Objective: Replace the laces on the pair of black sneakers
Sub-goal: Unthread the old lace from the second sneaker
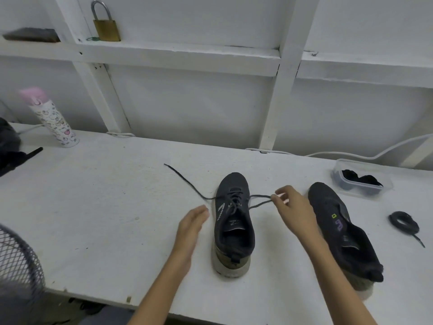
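Note:
A black sneaker (234,221) stands upright in the middle of the white table, toe pointing away from me. Its dark lace (187,184) is threaded through the eyelets; one end trails far out to the left on the table. My right hand (293,207) pinches a loop of the lace's other end just right of the shoe. My left hand (191,225) hovers beside the shoe's left side, fingers straight, holding nothing. A second black sneaker (344,233) with a purple logo lies on its side at the right, with no lace showing.
A coiled black lace (404,222) lies at the far right. A clear plastic tub (362,181) holds dark items behind the second shoe. A patterned bottle (52,118) stands at the back left. A mesh fan guard (18,261) sits at the near left edge.

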`<state>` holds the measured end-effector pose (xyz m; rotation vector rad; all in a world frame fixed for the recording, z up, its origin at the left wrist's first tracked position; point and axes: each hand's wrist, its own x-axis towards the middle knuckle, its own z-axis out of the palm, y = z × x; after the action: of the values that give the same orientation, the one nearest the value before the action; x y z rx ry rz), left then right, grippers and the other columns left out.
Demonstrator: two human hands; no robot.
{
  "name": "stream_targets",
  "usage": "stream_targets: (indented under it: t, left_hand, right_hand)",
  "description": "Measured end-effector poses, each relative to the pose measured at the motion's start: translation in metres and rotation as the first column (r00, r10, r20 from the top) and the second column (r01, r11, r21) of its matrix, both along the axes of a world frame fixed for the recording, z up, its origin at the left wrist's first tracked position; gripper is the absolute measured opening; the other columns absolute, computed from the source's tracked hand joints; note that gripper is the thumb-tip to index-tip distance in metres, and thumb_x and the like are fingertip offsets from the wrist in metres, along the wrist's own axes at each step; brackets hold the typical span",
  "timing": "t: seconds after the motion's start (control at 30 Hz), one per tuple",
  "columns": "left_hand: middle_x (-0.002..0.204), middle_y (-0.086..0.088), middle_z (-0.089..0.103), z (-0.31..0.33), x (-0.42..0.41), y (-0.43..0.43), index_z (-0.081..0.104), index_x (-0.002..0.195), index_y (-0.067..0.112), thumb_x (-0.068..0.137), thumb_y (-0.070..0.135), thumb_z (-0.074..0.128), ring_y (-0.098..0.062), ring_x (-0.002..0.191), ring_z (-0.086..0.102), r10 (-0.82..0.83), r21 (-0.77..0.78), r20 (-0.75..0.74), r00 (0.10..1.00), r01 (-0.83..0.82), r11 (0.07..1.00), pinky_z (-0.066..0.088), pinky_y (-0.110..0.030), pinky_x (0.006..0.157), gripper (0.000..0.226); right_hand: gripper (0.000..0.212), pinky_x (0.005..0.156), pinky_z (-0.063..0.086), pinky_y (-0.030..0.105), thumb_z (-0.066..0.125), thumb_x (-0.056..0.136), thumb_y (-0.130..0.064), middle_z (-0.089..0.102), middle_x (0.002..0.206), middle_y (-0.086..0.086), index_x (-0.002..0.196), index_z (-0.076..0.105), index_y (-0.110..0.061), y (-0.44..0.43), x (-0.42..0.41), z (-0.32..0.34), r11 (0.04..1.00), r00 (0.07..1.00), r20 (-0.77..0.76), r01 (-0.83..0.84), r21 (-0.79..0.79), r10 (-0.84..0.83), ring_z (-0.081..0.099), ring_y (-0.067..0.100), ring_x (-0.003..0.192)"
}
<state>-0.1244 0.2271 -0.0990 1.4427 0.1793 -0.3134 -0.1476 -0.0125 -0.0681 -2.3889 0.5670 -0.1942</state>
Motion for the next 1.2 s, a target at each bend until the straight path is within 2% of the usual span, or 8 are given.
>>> stream_targets:
  t: [0.07,0.17,0.27,0.43,0.8,0.9,1.03,1.2]
  left_hand:
    - [0.118,0.010,0.066,-0.003,-0.009,-0.015,0.064,0.116,0.020,0.095,0.016,0.058,0.002,0.108,0.059,-0.079,0.071,0.078,0.994,0.074,0.995,0.044,-0.009,0.089,0.022]
    - [0.134,0.018,0.052,-0.003,-0.010,-0.029,0.052,0.136,0.026,0.096,0.027,0.058,0.003,0.124,0.046,-0.217,0.210,0.153,0.964,0.182,0.961,0.036,-0.015,0.103,0.040]
    - [0.145,0.013,0.045,-0.007,-0.007,-0.037,0.044,0.144,0.022,0.099,0.027,0.054,-0.001,0.134,0.039,-0.258,0.280,0.181,0.949,0.202,0.938,0.032,-0.019,0.110,0.046]
    - [0.150,0.011,0.040,-0.011,-0.009,-0.041,0.040,0.147,0.020,0.101,0.026,0.048,-0.003,0.141,0.031,-0.274,0.331,0.204,0.940,0.197,0.923,0.026,-0.023,0.117,0.047]
    - [0.143,0.020,0.036,-0.017,-0.007,-0.038,0.039,0.148,0.021,0.102,0.026,0.048,0.003,0.138,0.030,-0.315,0.364,0.225,0.922,0.221,0.905,0.024,-0.005,0.106,0.047]
    - [0.141,0.020,0.036,-0.017,-0.006,-0.038,0.038,0.148,0.020,0.102,0.025,0.048,0.002,0.137,0.030,-0.333,0.367,0.223,0.916,0.238,0.899,0.024,0.002,0.101,0.048]
    - [0.143,0.018,0.035,-0.019,-0.004,-0.037,0.037,0.148,0.019,0.102,0.026,0.047,0.003,0.135,0.030,-0.349,0.377,0.218,0.912,0.251,0.892,0.023,0.005,0.098,0.048]
    - [0.141,0.020,0.036,-0.019,-0.005,-0.038,0.039,0.147,0.020,0.102,0.026,0.048,0.003,0.137,0.030,-0.332,0.356,0.226,0.916,0.239,0.903,0.025,-0.007,0.108,0.047]
  right_hand:
    - [0.019,0.072,0.041,0.021,0.053,0.099,-0.022,0.069,0.108,-0.005,0.111,0.067,-0.016,0.009,0.004,0.001,0.984,0.983,0.105,-0.161,0.079,0.153,0.059,0.010,0.093]
    - [0.020,0.076,0.042,0.014,0.054,0.099,-0.023,0.069,0.101,-0.012,0.103,0.073,-0.020,0.019,0.010,0.004,0.938,0.946,0.009,-0.324,0.122,0.325,0.060,0.005,0.094]
    - [0.017,0.071,0.049,0.019,0.060,0.095,-0.024,0.072,0.083,-0.006,0.090,0.074,-0.015,0.019,0.009,0.002,0.911,0.935,-0.090,-0.309,0.272,0.344,0.066,0.009,0.079]
    - [0.012,0.059,0.047,0.013,0.069,0.089,-0.025,0.071,0.074,-0.008,0.079,0.075,-0.023,0.030,0.000,-0.004,0.870,0.956,-0.006,-0.264,0.417,0.293,0.063,-0.001,0.069]
    - [0.011,0.070,0.050,0.031,0.065,0.083,-0.018,0.068,0.074,-0.008,0.072,0.067,-0.019,0.033,0.017,0.001,0.882,0.919,-0.095,-0.332,0.335,0.382,0.061,0.009,0.072]
    - [0.008,0.073,0.055,0.040,0.059,0.087,-0.024,0.069,0.074,-0.005,0.079,0.059,-0.022,0.032,0.024,0.001,0.906,0.917,-0.086,-0.365,0.216,0.390,0.066,0.015,0.073]
    - [0.013,0.068,0.052,0.036,0.049,0.097,-0.031,0.068,0.074,-0.006,0.089,0.054,-0.022,0.040,0.028,-0.004,0.930,0.927,-0.072,-0.366,0.031,0.367,0.067,0.015,0.065]
    - [0.026,0.054,0.047,0.029,0.065,0.093,-0.032,0.068,0.070,0.002,0.091,0.066,-0.006,0.028,0.013,-0.003,0.826,0.968,0.001,-0.215,0.522,0.251,0.061,0.017,0.055]
